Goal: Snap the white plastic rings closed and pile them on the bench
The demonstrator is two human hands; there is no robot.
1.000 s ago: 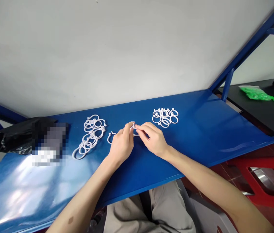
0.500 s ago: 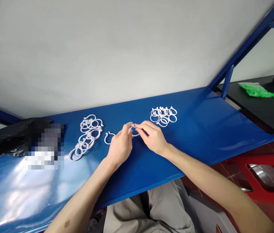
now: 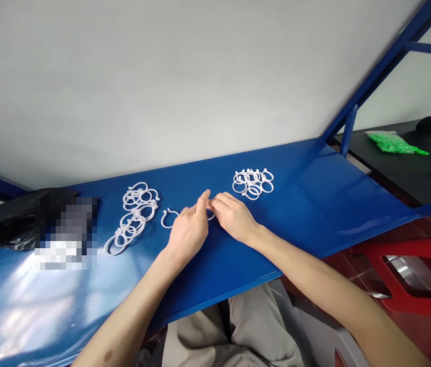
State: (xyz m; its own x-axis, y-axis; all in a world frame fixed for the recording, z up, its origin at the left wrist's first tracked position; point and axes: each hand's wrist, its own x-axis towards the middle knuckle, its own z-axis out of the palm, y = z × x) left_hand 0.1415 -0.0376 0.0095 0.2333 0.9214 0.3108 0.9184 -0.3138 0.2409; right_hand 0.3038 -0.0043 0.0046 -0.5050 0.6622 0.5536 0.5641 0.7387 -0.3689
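My left hand (image 3: 188, 232) and my right hand (image 3: 233, 216) meet fingertip to fingertip over the middle of the blue table (image 3: 315, 204). Together they pinch a small white plastic ring (image 3: 211, 214), most of it hidden under the fingers. A single open white ring (image 3: 168, 218) lies on the table just left of my left hand. A long pile of white rings (image 3: 134, 214) stretches further left. A smaller cluster of white rings (image 3: 252, 182) lies beyond my right hand.
A black plastic bag (image 3: 9, 219) with a blurred patch sits at the table's left end. To the right stands a dark table with green items (image 3: 391, 142). Blue frame bars (image 3: 376, 76) rise at the right. A red stool (image 3: 410, 270) stands below right.
Both hands have stayed together on the ring and lowered slightly toward the table. The view has shifted a little; the piles have not moved.
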